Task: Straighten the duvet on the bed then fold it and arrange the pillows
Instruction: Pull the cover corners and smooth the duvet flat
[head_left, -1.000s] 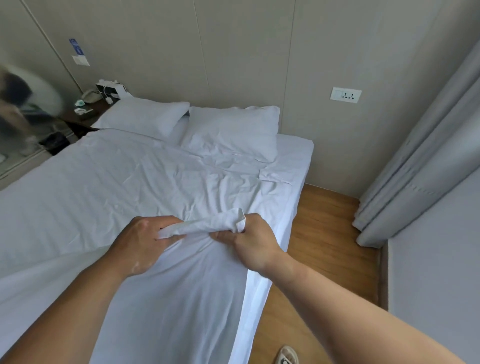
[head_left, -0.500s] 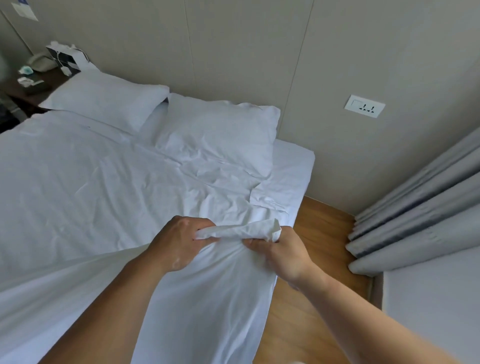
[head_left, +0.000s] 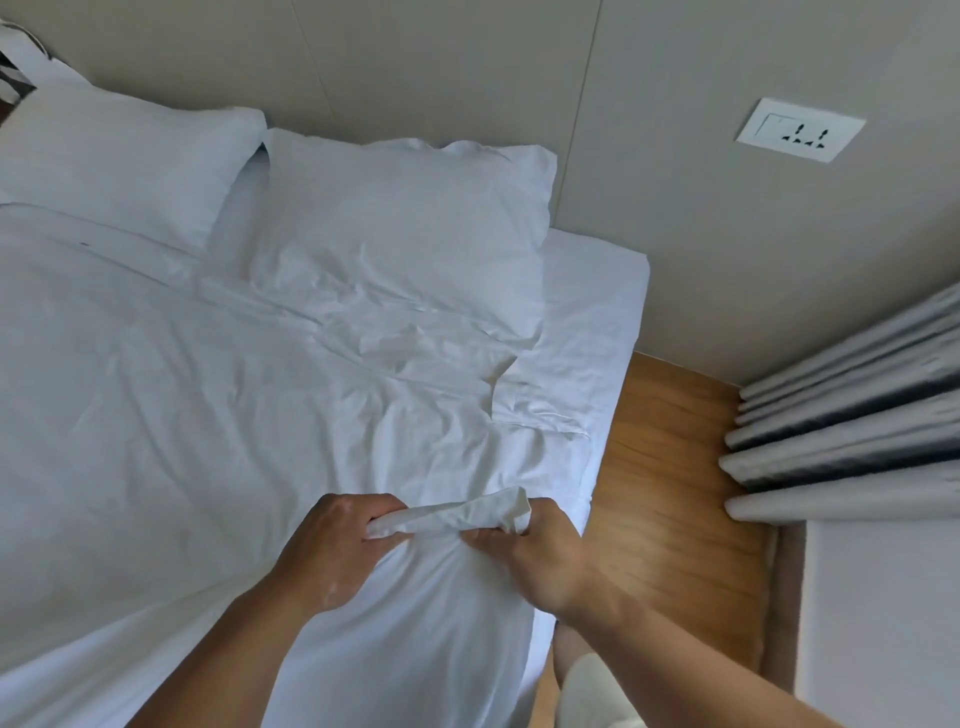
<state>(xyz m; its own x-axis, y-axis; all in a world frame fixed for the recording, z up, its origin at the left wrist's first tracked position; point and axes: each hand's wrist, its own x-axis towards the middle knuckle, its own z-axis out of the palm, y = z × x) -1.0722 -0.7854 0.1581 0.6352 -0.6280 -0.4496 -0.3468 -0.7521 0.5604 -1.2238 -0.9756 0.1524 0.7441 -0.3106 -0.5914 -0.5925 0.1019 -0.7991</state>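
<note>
A white duvet (head_left: 197, 405) lies spread and creased over the bed (head_left: 597, 312). Near the bed's right edge a bunched ridge of duvet fabric (head_left: 457, 517) is lifted off the surface. My left hand (head_left: 337, 551) grips the ridge's left end, and my right hand (head_left: 535, 556) grips its right end. The hands are about a hand's width apart. Two white pillows lie at the head against the wall: the left pillow (head_left: 119, 166) and the right pillow (head_left: 410, 234), whose lower part the duvet's top edge overlaps.
A wooden floor strip (head_left: 670, 483) runs along the bed's right side. Grey curtains (head_left: 852, 410) hang at the right, above a white surface (head_left: 883, 613). A wall socket (head_left: 800, 130) sits above the floor. My leg (head_left: 587, 680) stands beside the bed.
The view has swung right and closer to the bed head; the nightstand has left the frame. Both hands keep their grip on the bunched duvet fabric.
</note>
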